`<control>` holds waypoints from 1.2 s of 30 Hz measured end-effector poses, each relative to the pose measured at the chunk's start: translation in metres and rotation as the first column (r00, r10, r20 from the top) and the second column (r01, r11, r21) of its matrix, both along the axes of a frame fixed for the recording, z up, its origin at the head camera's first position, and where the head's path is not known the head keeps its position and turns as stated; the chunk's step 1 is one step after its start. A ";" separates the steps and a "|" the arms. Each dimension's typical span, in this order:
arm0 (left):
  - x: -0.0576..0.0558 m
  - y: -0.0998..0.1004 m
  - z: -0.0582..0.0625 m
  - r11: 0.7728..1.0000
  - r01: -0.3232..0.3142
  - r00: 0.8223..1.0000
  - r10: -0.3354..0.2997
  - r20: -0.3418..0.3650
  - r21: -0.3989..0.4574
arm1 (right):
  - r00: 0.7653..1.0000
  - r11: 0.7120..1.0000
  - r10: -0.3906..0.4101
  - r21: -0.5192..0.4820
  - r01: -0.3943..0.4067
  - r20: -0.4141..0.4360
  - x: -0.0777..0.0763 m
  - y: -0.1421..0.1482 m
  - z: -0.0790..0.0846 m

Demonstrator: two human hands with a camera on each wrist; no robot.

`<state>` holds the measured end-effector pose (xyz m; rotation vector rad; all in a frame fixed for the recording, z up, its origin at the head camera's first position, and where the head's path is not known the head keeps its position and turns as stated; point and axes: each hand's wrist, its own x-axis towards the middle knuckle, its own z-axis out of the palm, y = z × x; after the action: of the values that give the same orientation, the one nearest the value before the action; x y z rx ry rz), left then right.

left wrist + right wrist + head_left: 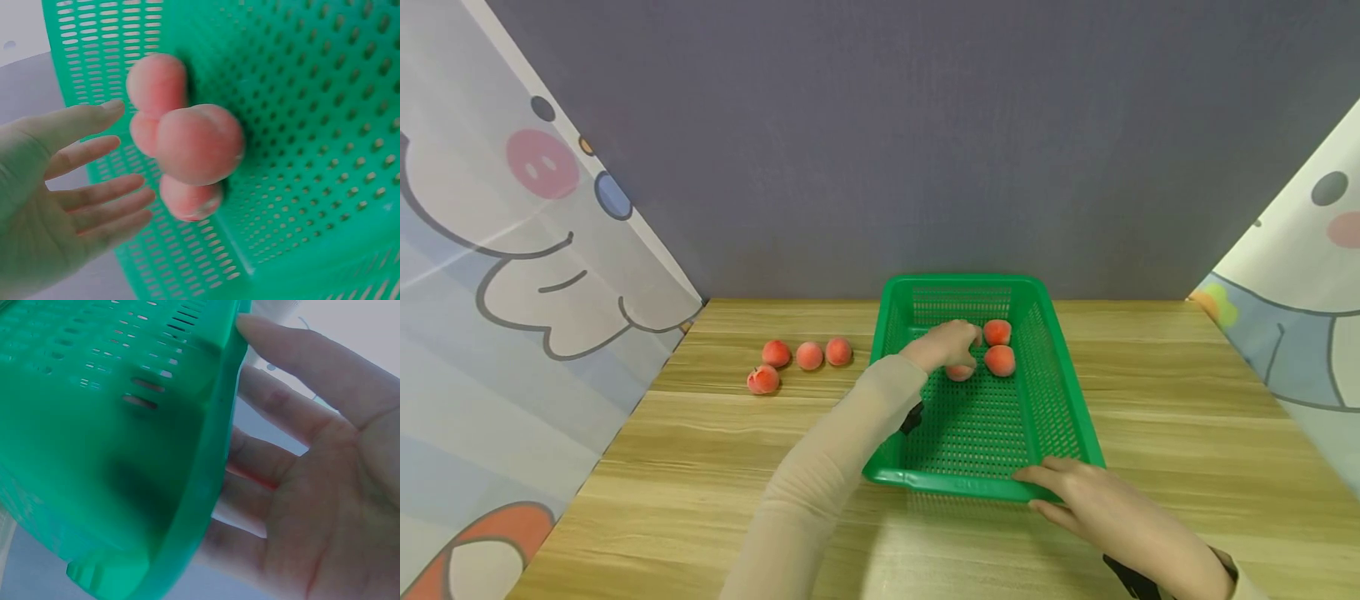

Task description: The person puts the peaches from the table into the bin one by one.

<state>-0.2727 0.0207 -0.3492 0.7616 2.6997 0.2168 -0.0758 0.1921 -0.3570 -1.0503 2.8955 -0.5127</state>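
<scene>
A green perforated plastic basket (973,485) stands on the wooden table with several peaches (1000,361) in its far part. My left hand (949,343) reaches down into it, partly covering one peach (959,372). In the left wrist view the left hand (69,194) has its fingers extended beside the clustered peaches (197,147), a gap between fingertips and fruit. At the basket's near right corner my right hand (1093,500) grips the rim. Up close, the right hand (325,481) has digits on both sides of the rim (215,450).
Several more peaches (808,356) lie on the table (722,450) left of the basket. A dark grey wall (925,150) rises behind the table. Cartoon-printed panels (467,333) flank it on both sides.
</scene>
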 end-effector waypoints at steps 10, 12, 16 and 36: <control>0.010 -0.001 0.029 1.000 0.026 0.999 -0.026 -0.022 0.000 | 1.000 1.000 -0.010 0.003 0.010 -0.005 0.000 -0.001 0.000; 0.013 -0.001 0.035 0.999 0.039 0.998 -0.040 -0.038 -0.018 | 1.000 1.000 -0.012 0.000 0.012 -0.002 0.000 0.000 0.000; 0.020 -0.001 0.049 0.998 0.059 0.996 -0.061 -0.060 -0.038 | 1.000 1.000 -0.013 -0.002 0.013 0.011 0.001 0.000 0.000; 0.059 -0.022 0.094 0.978 0.138 0.971 -0.165 -0.174 -0.155 | 1.000 1.000 -0.018 0.006 0.018 -0.012 -0.001 0.000 -0.001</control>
<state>-0.2141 -0.0012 -0.2553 0.9835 2.7744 -0.0873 -0.0768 0.1922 -0.3581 -1.0306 2.9175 -0.5003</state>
